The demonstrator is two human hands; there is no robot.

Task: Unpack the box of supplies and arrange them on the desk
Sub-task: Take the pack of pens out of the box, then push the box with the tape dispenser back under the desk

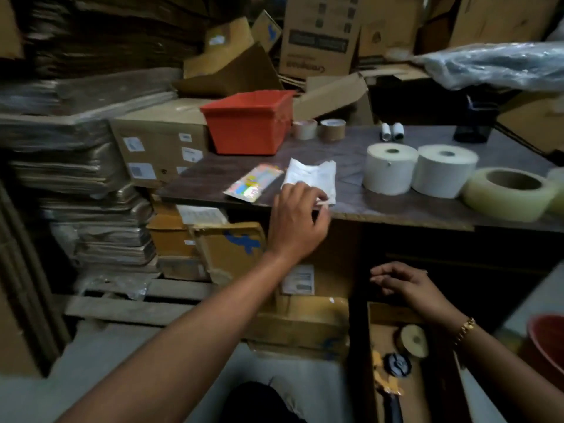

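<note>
Left hand, at the end of the near forearm, pinches the front corner of a crumpled white paper packet at the front edge of the desk. Below it the open cardboard box still holds a tape roll and small items, and the right hand hovers over it, loosely curled and holding nothing. On the desk are a red plastic bin, two white label rolls, a clear tape roll and a colourful flat packet. The paper packet looks light and floppy, so an edge pinch should do.
</note>
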